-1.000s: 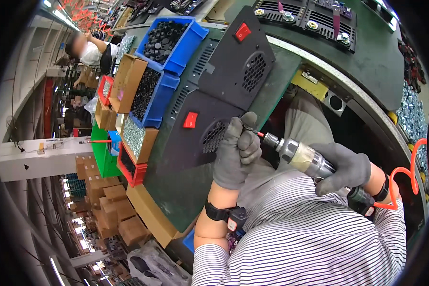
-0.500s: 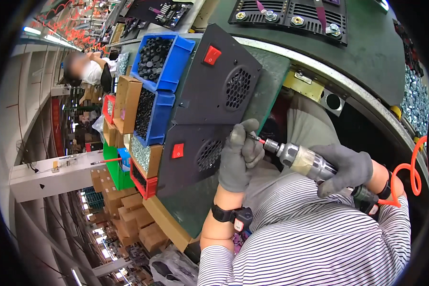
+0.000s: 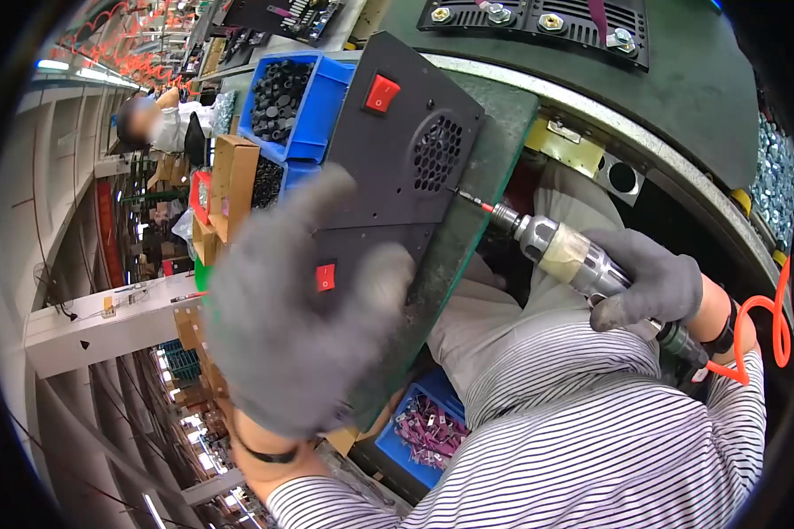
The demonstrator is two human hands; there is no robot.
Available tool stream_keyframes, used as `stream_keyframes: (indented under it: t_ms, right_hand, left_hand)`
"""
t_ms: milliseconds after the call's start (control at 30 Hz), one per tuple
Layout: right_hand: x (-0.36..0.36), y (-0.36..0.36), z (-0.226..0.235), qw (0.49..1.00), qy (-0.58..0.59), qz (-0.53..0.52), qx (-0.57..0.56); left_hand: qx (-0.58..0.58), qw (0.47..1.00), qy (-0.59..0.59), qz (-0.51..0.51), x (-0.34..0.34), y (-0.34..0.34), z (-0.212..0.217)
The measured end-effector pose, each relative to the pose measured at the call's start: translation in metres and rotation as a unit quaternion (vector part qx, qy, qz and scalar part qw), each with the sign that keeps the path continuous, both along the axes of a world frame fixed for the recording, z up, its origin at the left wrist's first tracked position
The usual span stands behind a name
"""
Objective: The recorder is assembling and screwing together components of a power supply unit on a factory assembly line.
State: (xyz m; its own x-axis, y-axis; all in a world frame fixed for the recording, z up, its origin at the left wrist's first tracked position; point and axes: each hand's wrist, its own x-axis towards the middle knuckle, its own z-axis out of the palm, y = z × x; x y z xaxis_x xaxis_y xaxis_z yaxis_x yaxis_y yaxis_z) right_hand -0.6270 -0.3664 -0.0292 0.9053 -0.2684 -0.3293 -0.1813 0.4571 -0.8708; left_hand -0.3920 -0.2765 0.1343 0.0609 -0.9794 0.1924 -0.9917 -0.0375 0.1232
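My right hand, in a grey glove, is wrapped round a pneumatic screwdriver with a metal body and a tan-taped band. Its bit points left, with the tip close to the lower right edge of a black metal panel. That panel has a red rocker switch and a honeycomb vent. Blurred by motion, my gloved left hand is raised over a second black panel, thumb and forefinger spread apart. It covers much of that panel and its vent; the red switch shows between the fingers.
Blue bins of black caps stand behind the panels. Near my lap, another blue bin holds purple strips. An orange coiled hose trails from the screwdriver. Slotted black plates with nuts lie on the far bench. A person sits far left.
My left hand has left the screwdriver's bit and swung left over the lower panel, its fingers spreading. The right hand keeps the screwdriver, whose bit tip now sits higher, near the upper panel.
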Motion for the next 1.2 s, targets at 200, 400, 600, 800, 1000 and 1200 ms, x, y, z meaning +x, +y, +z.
stream_keyframes:
  t_ms: [200, 400, 600, 800, 1000, 1200]
  right_hand:
    - [0.008, 0.001, 0.000, 0.999, -0.023, 0.001, -0.028]
    - [0.015, -0.004, 0.003, 1.000, -0.023, 0.002, -0.016]
    - [0.025, -0.006, 0.004, 0.998, -0.042, 0.005, -0.041]
    - [0.031, -0.008, 0.003, 0.997, -0.069, 0.019, -0.043]
    - [0.038, -0.009, 0.012, 0.997, -0.071, 0.024, -0.024]
    - [0.040, -0.011, 0.032, 0.999, -0.023, 0.040, 0.007]
  left_hand:
    - [0.330, 0.932, -0.077, 0.127, 0.027, -0.066, 0.005]
    - [0.395, 0.898, 0.038, 0.188, 0.041, -0.079, -0.004]
    - [0.411, 0.899, 0.093, 0.120, 0.059, -0.079, -0.006]
    - [0.406, 0.904, 0.089, 0.102, 0.066, -0.079, -0.010]
    - [0.442, 0.878, 0.129, 0.131, 0.069, -0.076, -0.012]
    - [0.422, 0.898, 0.112, 0.060, 0.068, -0.076, -0.016]
